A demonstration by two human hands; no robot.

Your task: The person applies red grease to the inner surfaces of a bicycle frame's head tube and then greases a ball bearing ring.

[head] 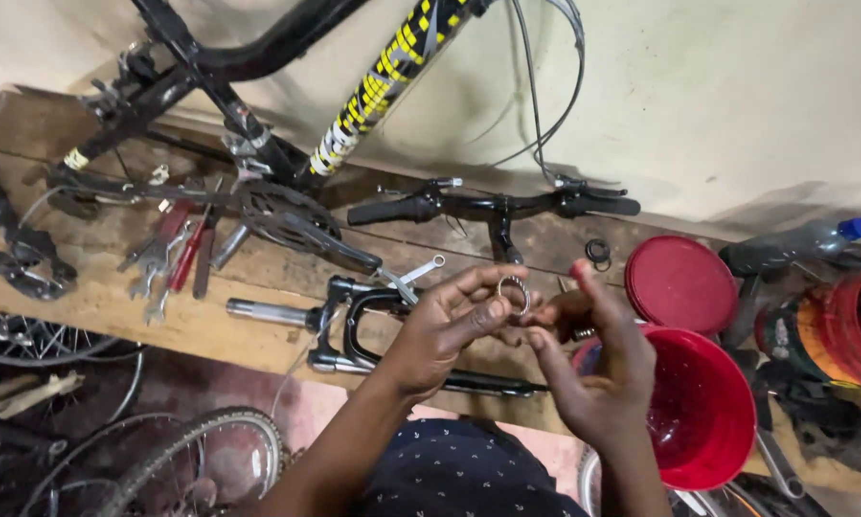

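My left hand (450, 330) pinches a small metal bearing ring (513, 292) between thumb and fingertips, holding it up in front of me. My right hand (598, 369) is right beside it, fingers spread, the thumb and forefinger touching the ring's right side. Both hands hover above a black bicycle fork (354, 325) with a silver steerer tube, which lies on the wooden floor.
A black and yellow bike frame (373, 86) with its crankset (282, 215) leans on the wall. Black handlebars (493, 206), wrenches and red-handled tools (177, 254) lie on the boards. A red bucket (703, 407) and red lid (679, 282) sit right. Wheels (162, 460) are at lower left.
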